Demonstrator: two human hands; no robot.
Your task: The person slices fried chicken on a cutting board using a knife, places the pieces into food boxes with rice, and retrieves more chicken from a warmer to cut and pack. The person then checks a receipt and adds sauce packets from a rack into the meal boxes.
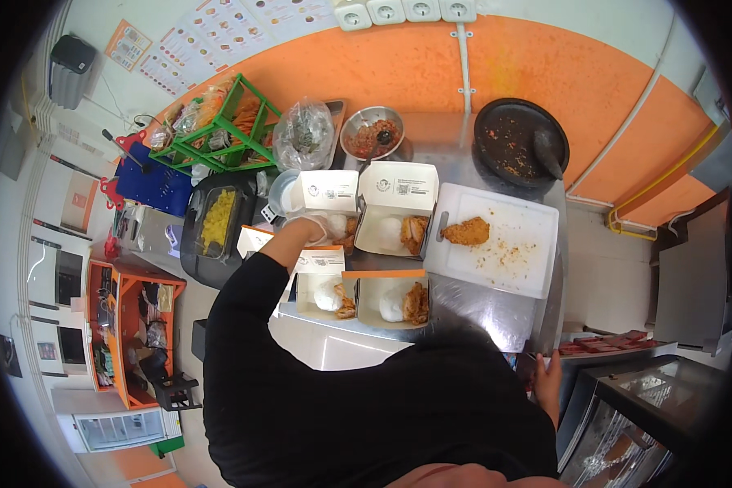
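Note:
My left hand, in a clear plastic glove, reaches over the back-left paper box. Its fingers are mostly hidden against the white rice and fried chicken there. Beside it stands another open box with rice and a fried chicken piece. Two more open boxes in front hold rice mounds and chicken. My bare right hand rests by the counter's right front edge, fingers stretched and apart. On a white cutting board lies a breaded fried piece among crumbs.
Along the back stand a dark stone mortar with pestle, a metal bowl of red relish, a plastic bag and a green rack. Left is a container of yellow food. A glass-sided cabinet stands at right.

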